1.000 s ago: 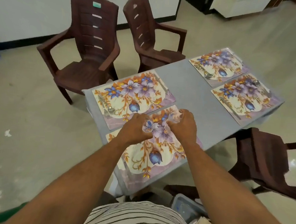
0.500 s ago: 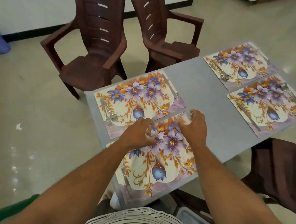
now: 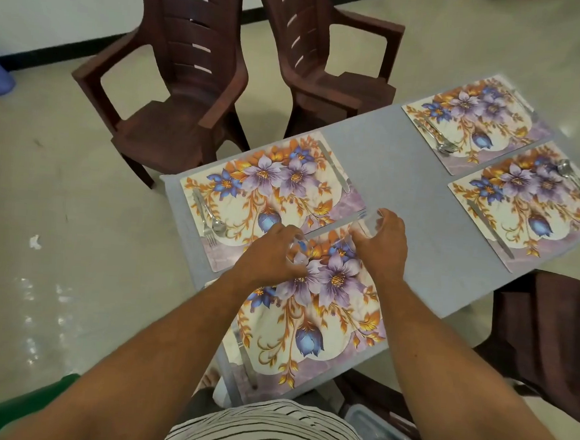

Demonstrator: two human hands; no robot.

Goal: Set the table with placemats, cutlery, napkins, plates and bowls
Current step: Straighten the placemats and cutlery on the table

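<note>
left hand [image 3: 272,253] gripped small clear glass [image 3: 296,251] | right hand [image 3: 380,240] gripped second clear glass [image 3: 371,222] | hands had spread apart over near floral rectangular placemat [image 3: 312,317] | glasses being placed

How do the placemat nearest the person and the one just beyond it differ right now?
The nearest placemat is partly covered by the left hand and right hand, each holding a clear glass; the far placemat is uncovered. The far placemat shows a fork and spoon along one edge and a knife along the other; the nearest shows only one piece at its left edge. Both share the floral print.
</note>
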